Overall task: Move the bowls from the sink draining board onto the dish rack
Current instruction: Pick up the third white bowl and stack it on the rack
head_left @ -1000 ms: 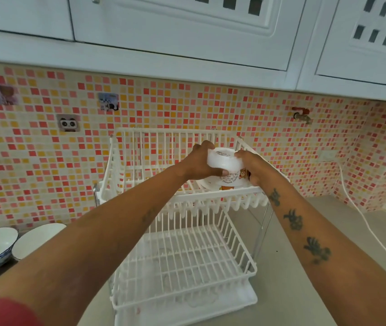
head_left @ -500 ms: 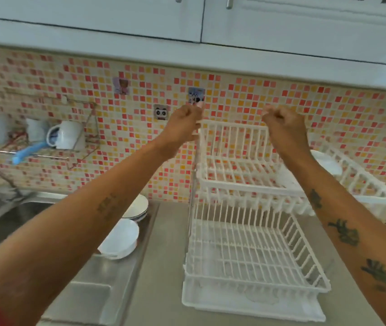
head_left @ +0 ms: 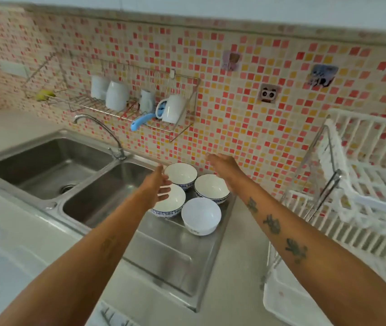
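Several bowls stand close together on the steel draining board (head_left: 163, 255): a far bowl (head_left: 180, 174), a right bowl (head_left: 211, 188), a left bowl (head_left: 172, 203), all with blue pattern, and a plain white near bowl (head_left: 200, 215). My left hand (head_left: 156, 188) hovers open over the left bowl's rim, fingers spread. My right hand (head_left: 223, 164) is open above and behind the right bowl, holding nothing. The white two-tier dish rack (head_left: 356, 201) stands at the right on the counter.
A double steel sink (head_left: 53, 168) with a tap (head_left: 107, 132) lies left of the board. A wire wall rack (head_left: 140, 102) holds white mugs and a blue-handled tool. The grey counter (head_left: 241, 267) runs between board and dish rack.
A second ago both hands set a white bowl on the rack's top tier. They let go, and the view and both hands swung left and down to the bowls on the draining board.
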{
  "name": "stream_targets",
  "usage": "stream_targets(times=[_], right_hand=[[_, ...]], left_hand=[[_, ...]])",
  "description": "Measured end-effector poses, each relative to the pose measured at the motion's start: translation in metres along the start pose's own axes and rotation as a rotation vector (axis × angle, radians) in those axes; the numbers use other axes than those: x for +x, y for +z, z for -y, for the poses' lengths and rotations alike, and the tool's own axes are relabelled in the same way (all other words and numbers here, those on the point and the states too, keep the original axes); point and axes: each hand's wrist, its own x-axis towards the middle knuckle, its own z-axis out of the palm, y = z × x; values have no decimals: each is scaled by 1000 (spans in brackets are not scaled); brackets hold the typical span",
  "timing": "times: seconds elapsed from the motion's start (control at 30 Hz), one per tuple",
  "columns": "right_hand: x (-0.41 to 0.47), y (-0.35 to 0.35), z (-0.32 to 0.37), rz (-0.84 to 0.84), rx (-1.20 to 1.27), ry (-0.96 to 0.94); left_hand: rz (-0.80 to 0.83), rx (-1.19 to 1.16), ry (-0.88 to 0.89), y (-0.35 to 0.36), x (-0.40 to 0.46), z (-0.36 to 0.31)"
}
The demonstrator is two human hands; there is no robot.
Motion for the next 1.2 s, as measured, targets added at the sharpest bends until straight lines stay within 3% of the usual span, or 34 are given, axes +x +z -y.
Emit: stream_targets(times=[0.2,0.57,0.77,1.2], right_hand=[[41,14,-81,-56,-16,264],[78,33,-175,-95,-1,424],[76,40,-188,-81,-95,418],[68,32,-168,-87,0,360]], left_hand=[[31,-33,-280,-6,37,90],[79,-135,-468,33,83,142],[99,-139,-376,49,90,149],[163,-288,-318,44,67,134]])
